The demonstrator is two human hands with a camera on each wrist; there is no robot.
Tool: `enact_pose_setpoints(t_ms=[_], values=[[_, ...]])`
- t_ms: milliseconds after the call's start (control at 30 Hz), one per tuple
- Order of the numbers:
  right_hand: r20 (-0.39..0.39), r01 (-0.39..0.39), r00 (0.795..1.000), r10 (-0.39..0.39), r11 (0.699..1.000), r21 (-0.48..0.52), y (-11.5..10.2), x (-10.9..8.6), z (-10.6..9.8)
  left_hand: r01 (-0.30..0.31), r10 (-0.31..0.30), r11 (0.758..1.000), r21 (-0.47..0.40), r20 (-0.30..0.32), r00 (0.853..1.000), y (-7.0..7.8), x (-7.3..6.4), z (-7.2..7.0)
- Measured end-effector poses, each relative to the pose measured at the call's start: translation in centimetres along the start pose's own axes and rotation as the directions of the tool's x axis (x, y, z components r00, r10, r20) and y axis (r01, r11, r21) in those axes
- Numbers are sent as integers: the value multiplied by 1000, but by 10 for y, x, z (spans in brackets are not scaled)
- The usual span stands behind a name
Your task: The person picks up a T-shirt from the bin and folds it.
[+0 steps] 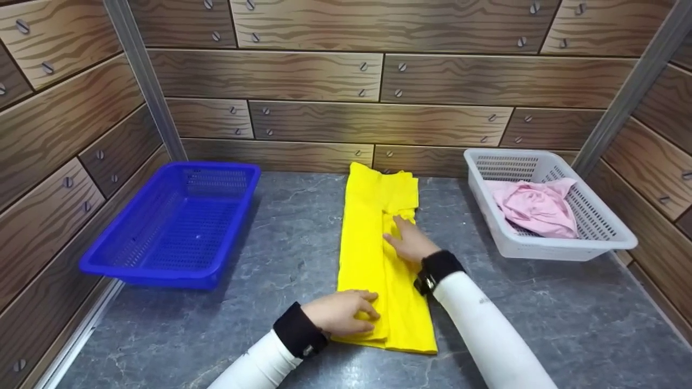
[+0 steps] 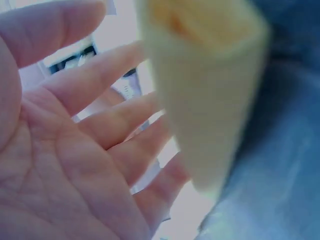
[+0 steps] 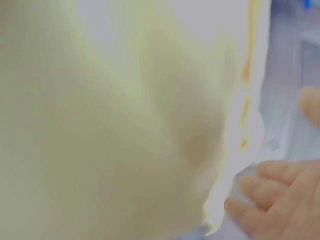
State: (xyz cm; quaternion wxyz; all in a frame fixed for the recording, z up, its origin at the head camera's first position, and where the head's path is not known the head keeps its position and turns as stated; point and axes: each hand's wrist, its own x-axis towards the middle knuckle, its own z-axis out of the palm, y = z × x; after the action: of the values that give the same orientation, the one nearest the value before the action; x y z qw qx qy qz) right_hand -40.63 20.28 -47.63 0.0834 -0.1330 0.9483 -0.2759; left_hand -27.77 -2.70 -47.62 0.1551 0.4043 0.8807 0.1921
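Note:
A yellow cloth (image 1: pixel 361 243), folded into a long strip, lies lengthwise on the grey table. It looks like a garment, though its kind is not certain. My left hand (image 1: pixel 343 312) is over its near left part, fingers spread and slightly bent. Higher up, along the right side, my right hand (image 1: pixel 411 241) rests on the cloth with fingers extended. In the left wrist view the palm (image 2: pixel 75 145) faces the camera beside a blurred edge of cloth (image 2: pixel 205 110). The right wrist view has the cloth (image 3: pixel 115 135) filling the left, with relaxed fingers (image 3: pixel 272 192) at lower right.
On the left stands a blue plastic basket (image 1: pixel 232 232) with nothing visible in it. A white basket (image 1: pixel 540 247) at the right contains a crumpled pink cloth (image 1: pixel 538 208). Wood-patterned walls (image 1: pixel 313 121) enclose the table (image 1: pixel 292 227) at the back and sides.

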Motion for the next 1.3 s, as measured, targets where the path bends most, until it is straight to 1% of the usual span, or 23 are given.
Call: enact_pose_setpoints(t_ms=[67, 133, 233, 267, 333, 433, 500, 567, 600, 700, 800, 867, 933, 1033, 1133, 1200, 1233, 1300], values=[[-5, 54, 999, -54, 998, -17, -7, -23, 5, -14, 14, 1000, 8, -6, 1000, 2, -2, -1], [6, 86, 996, -85, 995, -55, -15, -48, 10, -18, 19, 999, 37, -27, 999, 5, -3, 0], [30, 120, 993, -117, 983, -138, -26, -83, 16, -8, 18, 991, 131, -74, 997, 10, -6, 3], [38, 130, 991, -125, 977, -168, -29, -94, 17, 5, 11, 985, 174, -91, 996, 12, -6, 5], [60, 144, 989, -134, 967, -209, -33, -110, 19, 52, -21, 965, 258, -122, 992, 16, -7, 7], [91, 178, 983, -160, 954, -240, -35, -126, 19, 131, -86, 935, 331, -145, 986, 20, -8, 8], [100, 189, 981, -169, 952, -241, -35, -131, 19, 165, -119, 920, 354, -148, 982, 24, -8, 8], [113, 197, 978, -174, 950, -241, -35, -134, 19, 173, -129, 912, 372, -140, 982, 27, -8, 10], [117, 205, 977, -181, 948, -245, -34, -135, 20, 174, -125, 906, 387, -148, 981, 29, -8, 12], [127, 241, 968, -214, 935, -260, -34, -137, 21, 175, -95, 878, 446, -196, 976, 35, -7, 20], [127, 286, 957, -261, 922, -261, -35, -139, 21, 186, -54, 847, 497, -267, 962, 36, -6, 25], [135, 305, 951, -279, 919, -248, -36, -141, 20, 189, -34, 839, 510, -297, 954, 34, -5, 26], [152, 315, 946, -285, 921, -231, -38, -143, 19, 188, -19, 841, 507, -320, 947, 32, -6, 25], [164, 332, 940, -298, 912, -241, -40, -148, 20, 197, -14, 857, 477, -360, 933, 30, -6, 23], [141, 368, 930, -341, 881, -297, -42, -152, 25, 218, -31, 878, 427, -402, 915, 30, -6, 22], [108, 390, 920, -377, 851, -350, -43, -153, 28, 233, -47, 886, 401, -422, 905, 30, -6, 22], [91, 394, 916, -390, 839, -374, -43, -154, 29, 237, -50, 886, 398, -428, 902, 31, -6, 23], [69, 388, 916, -394, 830, -400, -43, -155, 29, 237, -36, 879, 414, -437, 899, 32, -7, 25]])
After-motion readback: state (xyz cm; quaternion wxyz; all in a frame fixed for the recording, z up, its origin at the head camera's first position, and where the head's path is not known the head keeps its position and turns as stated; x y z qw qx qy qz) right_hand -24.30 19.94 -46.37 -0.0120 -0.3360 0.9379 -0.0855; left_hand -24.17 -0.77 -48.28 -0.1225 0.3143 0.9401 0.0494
